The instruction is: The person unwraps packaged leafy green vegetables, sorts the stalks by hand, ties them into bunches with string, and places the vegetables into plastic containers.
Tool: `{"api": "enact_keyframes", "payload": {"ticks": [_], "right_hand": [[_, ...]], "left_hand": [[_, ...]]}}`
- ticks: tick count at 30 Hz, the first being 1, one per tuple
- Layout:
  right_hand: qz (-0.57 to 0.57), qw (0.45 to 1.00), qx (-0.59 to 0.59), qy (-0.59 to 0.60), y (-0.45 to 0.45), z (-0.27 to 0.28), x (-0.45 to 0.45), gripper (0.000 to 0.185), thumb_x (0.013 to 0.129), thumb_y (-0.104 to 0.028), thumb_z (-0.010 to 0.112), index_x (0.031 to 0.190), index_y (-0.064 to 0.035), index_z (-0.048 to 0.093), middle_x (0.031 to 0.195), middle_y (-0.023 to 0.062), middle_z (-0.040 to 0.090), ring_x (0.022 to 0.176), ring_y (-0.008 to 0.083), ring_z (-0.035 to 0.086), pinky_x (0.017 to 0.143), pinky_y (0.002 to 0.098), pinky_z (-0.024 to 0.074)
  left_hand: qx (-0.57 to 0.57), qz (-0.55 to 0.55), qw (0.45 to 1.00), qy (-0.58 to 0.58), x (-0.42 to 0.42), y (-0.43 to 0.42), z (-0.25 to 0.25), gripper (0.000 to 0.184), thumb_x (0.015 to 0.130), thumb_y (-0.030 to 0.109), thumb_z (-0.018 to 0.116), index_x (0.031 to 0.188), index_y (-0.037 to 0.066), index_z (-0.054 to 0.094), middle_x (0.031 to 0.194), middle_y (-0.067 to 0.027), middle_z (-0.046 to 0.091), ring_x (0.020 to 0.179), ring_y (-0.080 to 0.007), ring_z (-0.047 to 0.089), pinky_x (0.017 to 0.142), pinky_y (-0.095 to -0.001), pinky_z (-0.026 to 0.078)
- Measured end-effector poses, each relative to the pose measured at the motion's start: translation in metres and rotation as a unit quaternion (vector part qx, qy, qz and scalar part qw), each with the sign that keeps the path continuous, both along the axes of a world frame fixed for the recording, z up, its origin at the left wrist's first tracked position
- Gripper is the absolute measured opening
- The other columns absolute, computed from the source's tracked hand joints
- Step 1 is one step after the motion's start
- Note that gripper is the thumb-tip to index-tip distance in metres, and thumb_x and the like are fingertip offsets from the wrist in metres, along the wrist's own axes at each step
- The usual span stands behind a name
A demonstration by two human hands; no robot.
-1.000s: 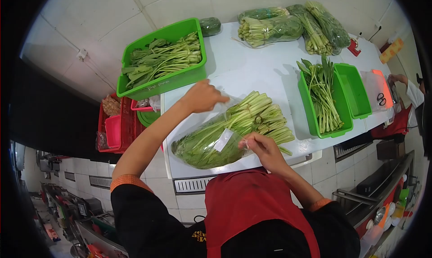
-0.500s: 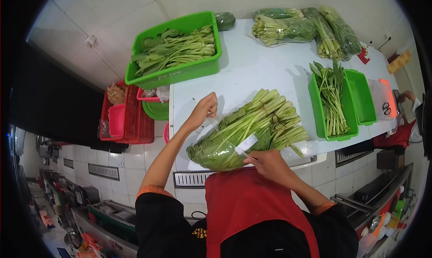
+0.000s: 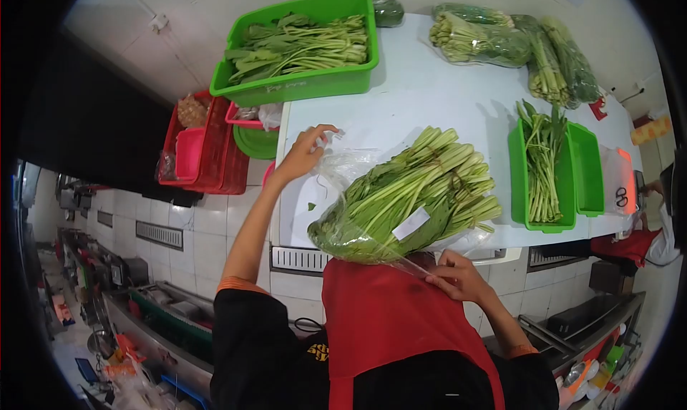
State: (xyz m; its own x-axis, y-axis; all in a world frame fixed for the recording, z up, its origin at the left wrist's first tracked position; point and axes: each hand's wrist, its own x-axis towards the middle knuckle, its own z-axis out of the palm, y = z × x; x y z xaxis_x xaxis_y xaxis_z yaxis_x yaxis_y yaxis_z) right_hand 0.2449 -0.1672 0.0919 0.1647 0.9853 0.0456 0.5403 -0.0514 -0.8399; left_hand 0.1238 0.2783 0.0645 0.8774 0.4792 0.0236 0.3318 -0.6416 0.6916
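Note:
A large bundle of leafy green vegetables, stems toward the right, lies on the table's near side, partly inside a clear plastic bag. A white paper label rests over the leaves. My left hand is at the bag's far left edge, fingers partly curled around the film and the index finger stretched out. At the near side, my right hand pinches the bag's edge and draws the film tight. The stem ends stick out of the plastic.
A green tub of loose greens stands at the back left. Several bagged bundles lie at the back right. Nearer stands a green basket with greens, beside scissors. Red crates sit left of the table. Another person is at right.
My left hand has gone from a fist to looser fingers and moved left of the bundle, with film spread out beside it. My right hand has pulled the bag's edge toward me and right.

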Motion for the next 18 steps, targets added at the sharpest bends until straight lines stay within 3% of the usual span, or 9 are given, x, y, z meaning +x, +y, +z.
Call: {"api": "enact_keyframes", "payload": {"ticks": [2,3,5,7,9,10,12,17,18], "right_hand": [[0.006,0.998,0.045,-0.043,0.023,0.028,0.002,0.016,0.082,-0.011,0.075,0.098,-0.0134,0.075,0.095,0.0034,0.064,0.080,0.0201,0.060,0.066,0.0305,0.0474],[0.005,0.992,0.089,-0.091,0.035,0.041,0.005,0.009,0.084,-0.014,0.075,0.092,-0.0115,0.076,0.097,0.0044,0.064,0.082,0.0192,0.060,0.067,0.0299,0.0470],[0.053,0.987,0.102,-0.116,0.057,0.060,0.011,0.009,0.085,-0.017,0.074,0.091,-0.0098,0.072,0.096,0.0065,0.064,0.080,0.0201,0.061,0.067,0.0304,0.0480],[0.101,0.978,0.113,-0.141,0.073,0.065,0.001,0.012,0.087,-0.019,0.073,0.091,-0.0080,0.069,0.095,0.0086,0.065,0.078,0.0210,0.062,0.067,0.0310,0.0490],[0.070,0.980,-0.135,0.131,0.085,0.065,-0.022,0.020,0.091,-0.022,0.069,0.097,-0.0061,0.059,0.089,0.0111,0.067,0.074,0.0250,0.065,0.067,0.0343,0.0512],[0.052,0.985,-0.118,0.118,0.091,0.062,-0.032,0.026,0.093,-0.024,0.068,0.103,-0.0062,0.051,0.080,0.0119,0.067,0.070,0.0295,0.067,0.065,0.0395,0.0520],[0.031,0.986,-0.150,0.069,0.105,0.062,-0.045,0.028,0.093,-0.025,0.067,0.104,-0.0057,0.051,0.078,0.0122,0.067,0.069,0.0307,0.067,0.063,0.0413,0.0519],[-0.007,0.978,-0.208,-0.035,0.119,0.052,-0.054,0.023,0.095,-0.024,0.065,0.103,-0.0057,0.053,0.075,0.0128,0.067,0.062,0.0339,0.066,0.056,0.0452,0.0506],[0.039,0.988,-0.138,-0.051,0.117,0.045,-0.053,0.019,0.093,-0.022,0.064,0.104,-0.0078,0.056,0.075,0.0109,0.067,0.060,0.0326,0.065,0.054,0.0439,0.0506]], "left_hand": [[-0.095,-0.070,0.991,-0.062,-0.024,0.006,0.028,0.038,0.089,0.013,0.052,0.125,0.013,0.060,0.105,-0.0115,0.068,0.103,-0.0281,0.062,0.092,-0.0430,0.044],[-0.092,-0.066,0.992,-0.064,-0.029,-0.001,0.042,0.038,0.089,0.013,0.052,0.125,0.013,0.060,0.105,-0.0115,0.068,0.103,-0.0281,0.062,0.092,-0.0430,0.044],[-0.049,-0.235,0.956,-0.168,-0.041,-0.029,0.055,0.040,0.084,0.010,0.050,0.119,0.017,0.067,0.113,-0.0041,0.066,0.120,-0.0236,0.054,0.105,-0.0426,0.035],[-0.086,-0.324,0.938,-0.090,-0.046,-0.060,0.053,0.034,0.084,0.013,0.055,0.115,0.018,0.069,0.116,-0.0009,0.065,0.124,-0.0222,0.052,0.109,-0.0405,0.031],[-0.038,-0.316,0.947,-0.043,-0.060,-0.076,0.053,0.026,0.087,0.017,0.059,0.111,0.018,0.069,0.118,0.0001,0.064,0.118,-0.0217,0.054,0.105,-0.0416,0.032],[-0.014,-0.284,0.958,-0.021,-0.064,-0.075,0.049,0.021,0.089,0.020,0.061,0.108,0.018,0.068,0.116,0.0004,0.064,0.113,-0.0226,0.053,0.103,-0.0422,0.032],[0.008,-0.247,0.969,0.000,-0.068,-0.074,0.046,0.017,0.091,0.023,0.062,0.105,0.017,0.068,0.114,0.0006,0.064,0.109,-0.0235,0.052,0.100,-0.0427,0.031],[0.103,-0.293,0.950,0.025,-0.066,-0.068,0.044,0.016,0.092,0.028,0.067,0.098,0.014,0.068,0.114,-0.0023,0.055,0.108,-0.0279,0.040,0.098,-0.0404,0.031],[0.101,-0.289,0.952,0.022,-0.068,-0.066,0.038,0.016,0.092,0.028,0.067,0.098,0.014,0.068,0.114,-0.0023,0.055,0.108,-0.0279,0.040,0.098,-0.0404,0.031]]}}
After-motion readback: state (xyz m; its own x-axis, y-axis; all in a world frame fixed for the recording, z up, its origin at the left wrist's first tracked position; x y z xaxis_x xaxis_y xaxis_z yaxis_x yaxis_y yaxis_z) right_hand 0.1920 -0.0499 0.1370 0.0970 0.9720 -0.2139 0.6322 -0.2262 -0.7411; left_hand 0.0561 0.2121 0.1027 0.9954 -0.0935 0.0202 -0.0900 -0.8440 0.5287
